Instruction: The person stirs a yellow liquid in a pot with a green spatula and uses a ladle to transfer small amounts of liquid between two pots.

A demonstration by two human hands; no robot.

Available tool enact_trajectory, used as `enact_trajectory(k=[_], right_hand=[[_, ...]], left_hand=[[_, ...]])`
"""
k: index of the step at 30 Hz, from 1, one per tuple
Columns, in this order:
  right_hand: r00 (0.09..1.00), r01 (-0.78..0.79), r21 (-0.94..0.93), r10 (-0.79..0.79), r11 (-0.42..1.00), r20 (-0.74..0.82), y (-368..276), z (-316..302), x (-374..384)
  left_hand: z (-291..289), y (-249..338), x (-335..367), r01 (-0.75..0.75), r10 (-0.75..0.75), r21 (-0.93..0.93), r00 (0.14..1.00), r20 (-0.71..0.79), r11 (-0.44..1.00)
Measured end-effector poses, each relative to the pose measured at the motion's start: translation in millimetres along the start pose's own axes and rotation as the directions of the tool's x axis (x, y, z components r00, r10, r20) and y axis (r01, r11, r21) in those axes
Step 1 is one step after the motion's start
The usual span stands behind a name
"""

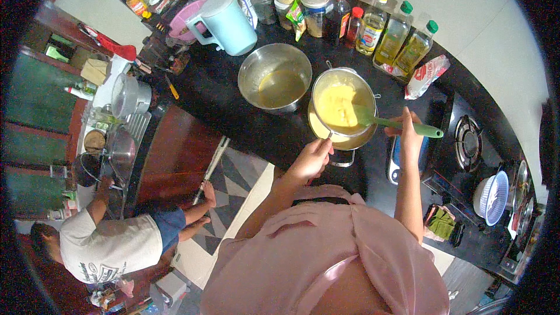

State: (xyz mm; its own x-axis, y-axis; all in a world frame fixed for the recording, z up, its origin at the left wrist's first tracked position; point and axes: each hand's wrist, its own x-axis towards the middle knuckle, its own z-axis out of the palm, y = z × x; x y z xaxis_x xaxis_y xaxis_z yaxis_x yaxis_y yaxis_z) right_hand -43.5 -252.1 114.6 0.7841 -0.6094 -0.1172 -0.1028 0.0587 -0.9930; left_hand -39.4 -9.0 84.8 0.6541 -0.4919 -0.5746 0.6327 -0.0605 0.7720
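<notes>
My left hand is closed on the handle of a metal strainer, which rests over a metal pot. A thick, lumpy yellow mixture lies in the strainer, and more yellow shows in the pot below its near rim. My right hand grips a green spatula by its handle, with the blade dipped into the mixture. Just left of the strainer stands a wide metal bowl with a little yellowish liquid at its bottom.
Along the wall stand a light blue pitcher, jars and several bottles, including an oil bottle. A blue kitchen scale and a gas stove are at right. Another person works by a sink at left.
</notes>
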Motion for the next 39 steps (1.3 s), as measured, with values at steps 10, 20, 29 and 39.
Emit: enact_trajectory(k=[10, 20, 29, 39], right_hand=[[0.979, -0.204, 0.375, 0.184, 0.904, 0.089, 6.6, 14.5, -13.7], [0.73, 0.67, -0.282, -0.542, 0.687, 0.416, -3.8, 23.4, -31.2], [0.947, 0.15, 0.052, -0.159, 0.987, 0.279, -20.0, 5.6, -18.0], [0.677, 0.708, -0.241, -0.542, 0.664, 0.498, -10.0, 21.0, -38.1]], left_hand=[[7.5, 5.8, -7.5, 0.036, -0.036, 0.007, 0.999, 0.024, 0.999], [6.5, -2.7, 2.3, -0.029, 0.028, 0.046, 0.999, 0.016, 0.999], [-4.0, -13.0, 4.9, -0.006, 0.007, -0.009, 0.998, 0.059, 1.0], [3.4, -1.5, -0.7, -0.021, 0.019, 0.041, 0.999, 0.048, 0.999]])
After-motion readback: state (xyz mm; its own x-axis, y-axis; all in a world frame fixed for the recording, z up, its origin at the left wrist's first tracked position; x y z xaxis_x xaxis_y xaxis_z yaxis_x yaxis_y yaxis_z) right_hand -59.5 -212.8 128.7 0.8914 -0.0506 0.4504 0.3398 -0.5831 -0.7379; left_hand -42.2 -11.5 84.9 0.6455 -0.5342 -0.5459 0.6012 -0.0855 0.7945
